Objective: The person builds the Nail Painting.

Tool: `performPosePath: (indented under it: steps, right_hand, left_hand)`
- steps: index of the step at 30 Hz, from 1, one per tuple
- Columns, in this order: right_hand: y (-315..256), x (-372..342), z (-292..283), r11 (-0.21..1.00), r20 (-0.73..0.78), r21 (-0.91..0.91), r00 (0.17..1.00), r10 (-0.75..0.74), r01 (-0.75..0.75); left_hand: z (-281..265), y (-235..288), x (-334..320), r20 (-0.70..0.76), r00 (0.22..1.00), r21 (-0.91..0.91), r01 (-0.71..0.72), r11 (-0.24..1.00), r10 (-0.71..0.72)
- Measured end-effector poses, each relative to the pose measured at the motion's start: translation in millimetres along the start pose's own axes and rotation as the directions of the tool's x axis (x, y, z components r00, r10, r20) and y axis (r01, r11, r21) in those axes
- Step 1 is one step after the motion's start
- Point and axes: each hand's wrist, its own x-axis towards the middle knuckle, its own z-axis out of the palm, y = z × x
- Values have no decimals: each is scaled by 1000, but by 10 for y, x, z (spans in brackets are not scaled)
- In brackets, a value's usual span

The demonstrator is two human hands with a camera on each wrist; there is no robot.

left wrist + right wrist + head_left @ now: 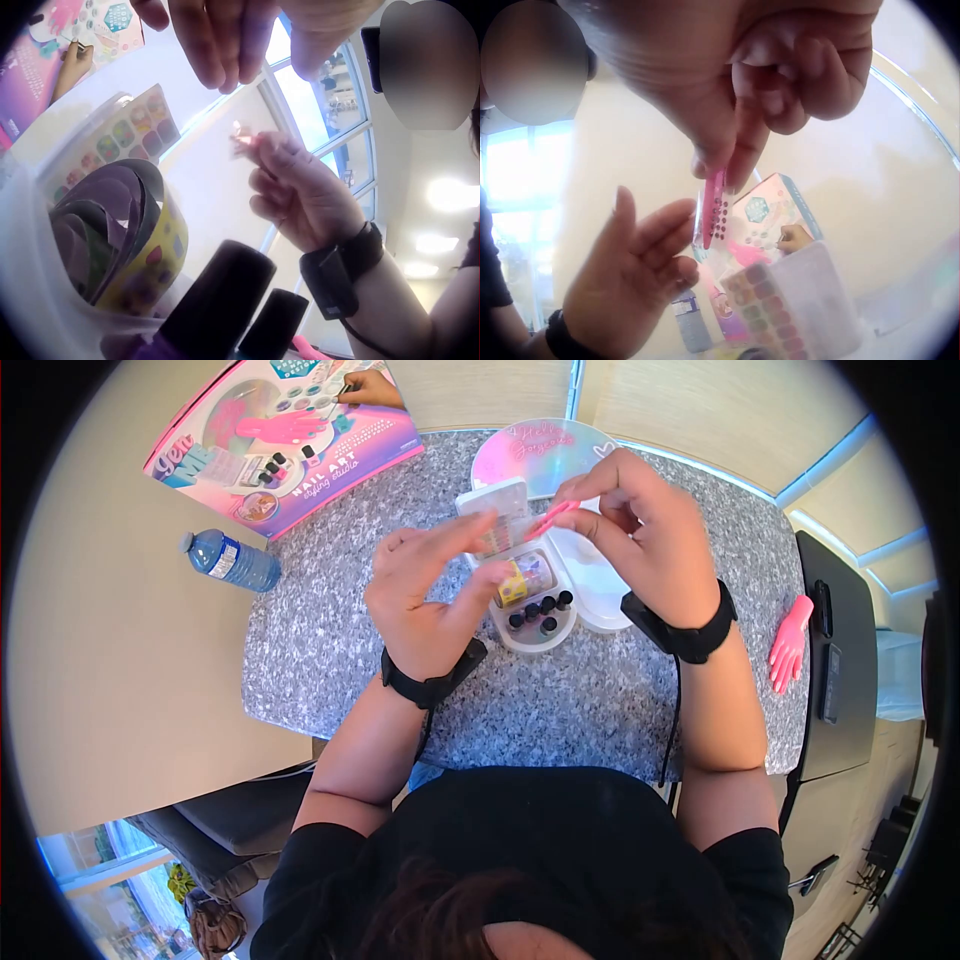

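Observation:
Between thumb and index finger, my right hand point(650, 535) point(780, 67) pinches a slim pink item point(553, 518) point(715, 206). Against it, in the right wrist view, is a small clear sheet with rows of tiny gems point(721, 221). My left hand point(425, 595) point(634, 281) is raised to the left of it, fingers apart and holding nothing. Below the hands stands an open white case point(540, 644) with black-capped bottles point(548, 603) and a patterned yellow roll point(513, 586) point(161, 255). A sticker sheet point(120, 139) point(769, 311) leans at the case's raised lid.
A round iridescent mirror-like panel point(545, 455) stands behind the case. At the left are a printed box point(330, 470) and a water bottle point(232, 560). A pink model hand point(791, 643) lies near the right edge of the speckled table point(330, 650).

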Motion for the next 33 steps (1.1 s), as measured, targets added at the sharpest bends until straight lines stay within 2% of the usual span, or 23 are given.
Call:
performPosePath:
  steps: [2, 3, 5, 7, 11, 17, 21, 26, 29, 33]
  right_hand:
    - [212, 30, 117, 986, -95, 152, 994, -53, 67]
    - [251, 40, 124, 986, -95, 152, 994, -53, 67]
    - [302, 51, 130, 1000, -4, 17, 1000, 0, 0]
    - [326, 57, 163, 1000, 17, -20, 1000, 12, -12]
    - [395, 52, 280, 991, 58, -132, 998, 8, 0]
    - [516, 12, 447, 967, 16, -253, 999, -39, 41]
    - [512, 5, 474, 961, -5, -271, 999, -52, 49]
    - [453, -27, 546, 940, 15, -340, 999, 47, -39]
    - [370, -20, 578, 914, 9, -401, 998, 65, -56]
    - [386, -16, 613, 895, 18, -444, 998, 54, -40]
  left_hand:
    - [15, -40, -1, -41, 999, -19, 5, 1000, -6]
    - [30, -71, -7, -62, 998, -55, 14, 998, -18]
    - [45, -89, -7, -83, 996, -91, 22, 996, -30]
    - [60, -86, -5, -95, 994, -139, 46, 989, -59]
    - [46, -94, 6, -70, 996, -111, 39, 993, -47]
    - [51, -72, 18, -42, 998, -89, 37, 995, -41]
    - [44, -65, 31, -38, 998, -65, 38, 997, -40]
    - [9, -7, 49, 22, 997, -18, 74, 997, -73]
    - [49, -53, 61, -18, 998, -25, 67, 997, -68]
    - [91, -186, 31, -13, 997, 96, 78, 992, -77]
